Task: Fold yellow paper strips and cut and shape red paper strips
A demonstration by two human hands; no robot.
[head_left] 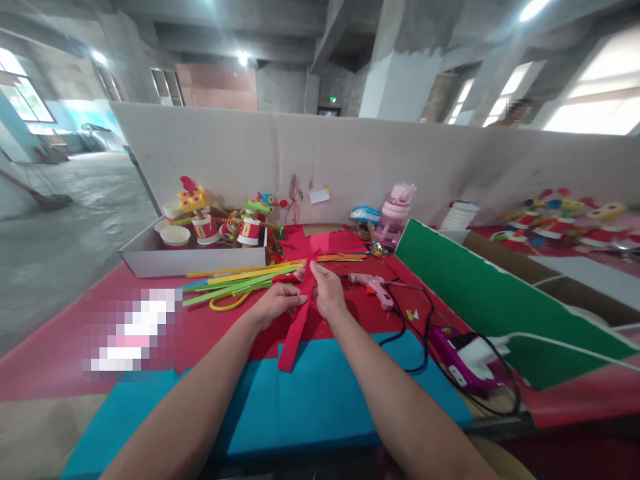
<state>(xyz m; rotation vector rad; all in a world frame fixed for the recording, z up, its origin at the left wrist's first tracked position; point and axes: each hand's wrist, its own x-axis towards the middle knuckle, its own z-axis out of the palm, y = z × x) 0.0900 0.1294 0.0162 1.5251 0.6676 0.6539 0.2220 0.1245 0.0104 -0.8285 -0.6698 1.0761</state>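
A long red paper strip is held between my two hands, its lower end hanging over the blue sheet. My left hand pinches its left edge near the middle. Just to the right and a little higher, my right hand grips the strip with the thumb on top. Yellow, green and blue paper strips lie behind my left hand, with a yellow loop handle among them. To the right of my right hand rests a pink glue gun.
A white box with paper cups and puppet figures stands at the back left. On the right are a green board, a purple power strip and black cables. A person is behind the white partition.
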